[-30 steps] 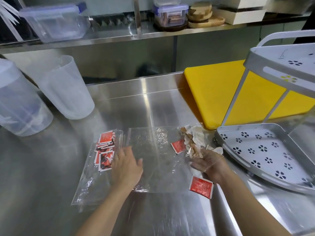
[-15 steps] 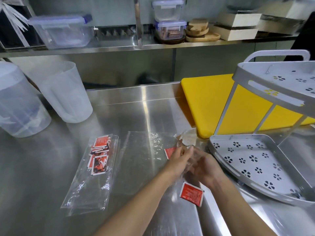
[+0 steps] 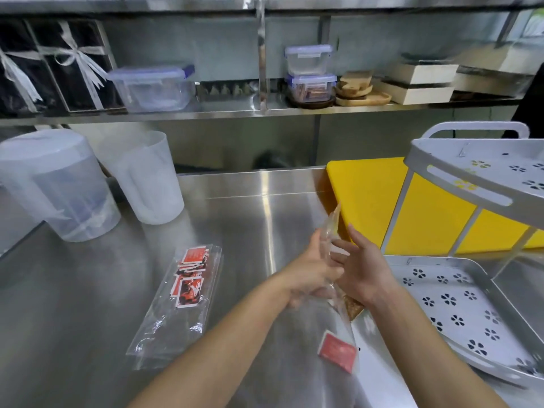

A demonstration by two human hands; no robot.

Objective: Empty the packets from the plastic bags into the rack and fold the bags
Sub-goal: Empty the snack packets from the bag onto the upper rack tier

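Lifted the clear bag off the steel counter since half a second earlier and stood it nearly upright between the two hands, where before it had lain flat. Left nearest of all one loose red packet on the counter, blurred under a trailing film of plastic; could not tell whether inside the bag or merely beneath it. Gripped the bag's middle with the left hand, fingers curled round it. Pressed the right hand against the other side with fingers stretched wide and not closed. Kept a brownish packet in the low end of the bag, just under the right wrist, so judged this bag not yet emptied. Showed thin, crinkled and limp plastic, likely to slip and to let packets slide out once tipped. Left the second bag flat on the counter to the left, well apart from the hands, with a stack of red packets inside, untouched. Saw no packets in the rack's lower tray to the right, nor in the upper tier as far as visible. Judged the task at an early stage: nothing in the rack, both bags to empty, no bag folded. Found farther back a yellow cutting board under the rack's legs, two cloudy plastic jugs to the far left, and lidded containers on the shelf behind.
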